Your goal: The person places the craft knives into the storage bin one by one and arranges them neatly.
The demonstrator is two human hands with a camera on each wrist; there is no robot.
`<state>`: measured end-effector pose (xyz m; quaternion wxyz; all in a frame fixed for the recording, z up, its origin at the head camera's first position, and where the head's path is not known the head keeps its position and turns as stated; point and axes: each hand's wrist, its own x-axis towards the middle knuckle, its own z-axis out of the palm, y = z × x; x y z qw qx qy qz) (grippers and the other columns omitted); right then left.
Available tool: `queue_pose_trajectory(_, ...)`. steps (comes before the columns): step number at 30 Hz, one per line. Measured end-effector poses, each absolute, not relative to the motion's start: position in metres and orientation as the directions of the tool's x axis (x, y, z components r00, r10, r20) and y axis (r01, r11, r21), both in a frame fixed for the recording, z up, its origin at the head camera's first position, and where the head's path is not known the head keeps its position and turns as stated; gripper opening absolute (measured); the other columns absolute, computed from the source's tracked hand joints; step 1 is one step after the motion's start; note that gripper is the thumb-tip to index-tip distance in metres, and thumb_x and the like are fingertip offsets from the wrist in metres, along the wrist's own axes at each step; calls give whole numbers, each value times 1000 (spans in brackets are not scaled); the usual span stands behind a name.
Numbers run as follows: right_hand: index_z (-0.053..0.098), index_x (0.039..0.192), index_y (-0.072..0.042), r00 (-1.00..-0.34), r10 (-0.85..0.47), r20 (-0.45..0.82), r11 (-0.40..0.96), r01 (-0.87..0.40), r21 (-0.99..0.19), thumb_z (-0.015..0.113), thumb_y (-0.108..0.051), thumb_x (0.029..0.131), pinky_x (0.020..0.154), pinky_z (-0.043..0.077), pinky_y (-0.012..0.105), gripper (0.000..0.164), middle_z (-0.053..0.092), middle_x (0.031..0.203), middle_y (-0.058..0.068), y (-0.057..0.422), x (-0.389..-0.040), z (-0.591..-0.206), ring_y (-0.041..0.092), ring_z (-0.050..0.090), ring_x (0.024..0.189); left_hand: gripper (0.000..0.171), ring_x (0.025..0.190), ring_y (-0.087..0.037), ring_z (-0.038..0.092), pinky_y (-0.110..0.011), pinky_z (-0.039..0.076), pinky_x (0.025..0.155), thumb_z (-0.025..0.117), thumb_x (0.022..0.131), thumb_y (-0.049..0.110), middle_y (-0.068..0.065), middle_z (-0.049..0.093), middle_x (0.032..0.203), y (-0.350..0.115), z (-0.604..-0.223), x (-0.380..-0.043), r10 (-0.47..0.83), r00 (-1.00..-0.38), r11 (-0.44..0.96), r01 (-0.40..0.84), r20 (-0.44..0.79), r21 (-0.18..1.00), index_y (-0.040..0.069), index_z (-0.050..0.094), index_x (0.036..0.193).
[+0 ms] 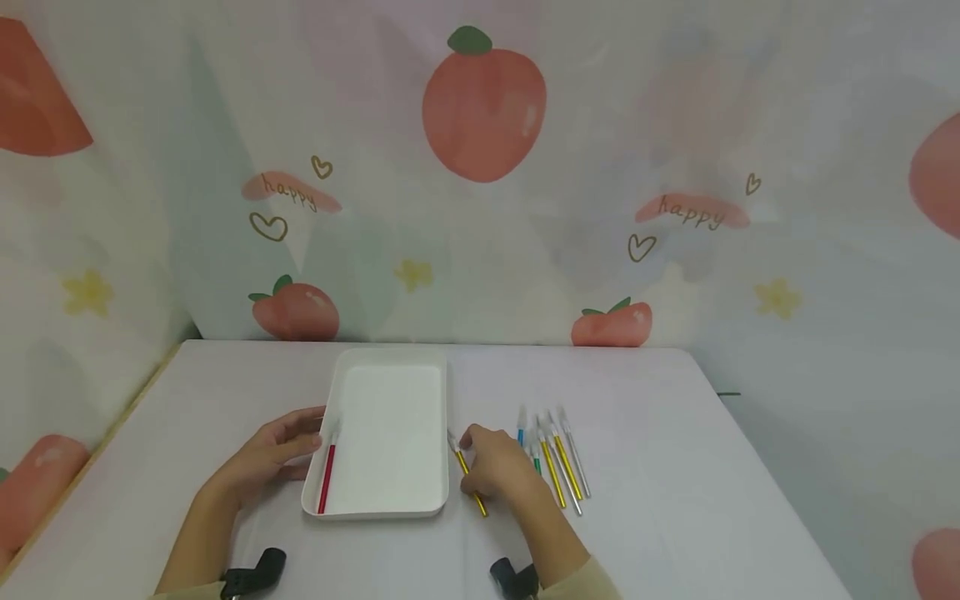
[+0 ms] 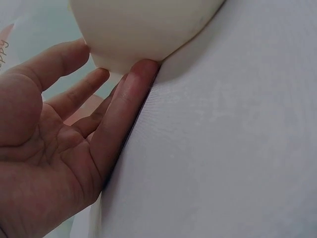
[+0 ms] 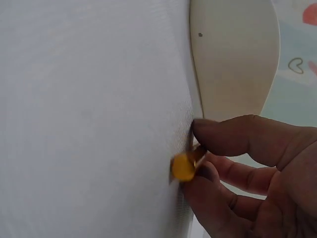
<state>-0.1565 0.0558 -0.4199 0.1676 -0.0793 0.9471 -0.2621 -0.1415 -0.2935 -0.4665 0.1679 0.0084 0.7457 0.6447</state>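
A white rectangular tray (image 1: 390, 433) lies on the table, with a red-handled craft knife (image 1: 327, 477) along the inside of its left wall. My left hand (image 1: 262, 454) touches the tray's left side, its fingertips against the outer wall (image 2: 143, 34) in the left wrist view. Just beyond the right wall, my right hand (image 1: 495, 467) pinches a gold-handled craft knife (image 1: 472, 483) between thumb and fingers. Its handle end (image 3: 183, 167) points at the right wrist camera, close over the tabletop. The knife's pale tip is at the tray's right edge in the head view.
Right of my right hand lies a loose group of craft knives with pale tips: gold ones (image 1: 552, 473), silver ones (image 1: 577, 462), a blue one (image 1: 521, 435) and a green one (image 1: 536, 463). A patterned fabric backdrop (image 1: 483, 250) rises behind the white table (image 1: 697, 500).
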Motion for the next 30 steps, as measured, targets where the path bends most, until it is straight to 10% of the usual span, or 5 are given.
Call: queue_pose_trajectory(30,58,128,-8,-918,-368,-151,459,-38,-887,63,-2,79,59,60,35,50,62,88,10,66,-168,-413,20,63,63,69,130,-36,53,-43,58,88,66,97,28,-22,34,156,-292,-465,-141,224,-945,205,-193,-238,959,9,33,154)
